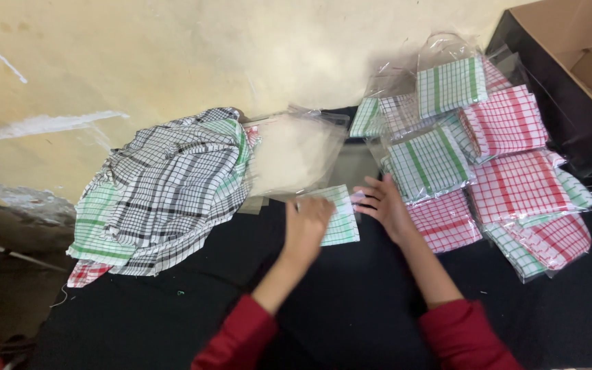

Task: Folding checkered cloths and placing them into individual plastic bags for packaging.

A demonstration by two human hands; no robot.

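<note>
Seen from above, a dark work surface [351, 322] meets a worn, pale yellow wall [138, 62]. At the far left, a loose heap of checked cloths [162, 192] in black, green and red on white lies against the wall, spilling onto the dark surface. Just to its right sits a stack of empty clear plastic sleeves [294, 152], glossy and slightly crumpled. In front of that stack, near the middle, lies a small folded cloth [340, 219] with green checks on white. The person's left hand [306, 226], in a red sleeve, rests on the left edge of this folded cloth with fingers curled down onto it; whether it pinches the fabric or only presses on it cannot be told. The right hand [385, 205], also red-sleeved, lies just beside the cloth's right edge with fingers spread flat, touching or almost touching that edge and close to the nearest packed bundle. To the right spreads a pile of folded cloths already sealed in clear bags [488, 164], green-checked ones toward the middle and red-checked ones further right, overlapping one another. At the top right corner stands an open cardboard box [584, 41], its brown flaps folded outward beside the pile.
</note>
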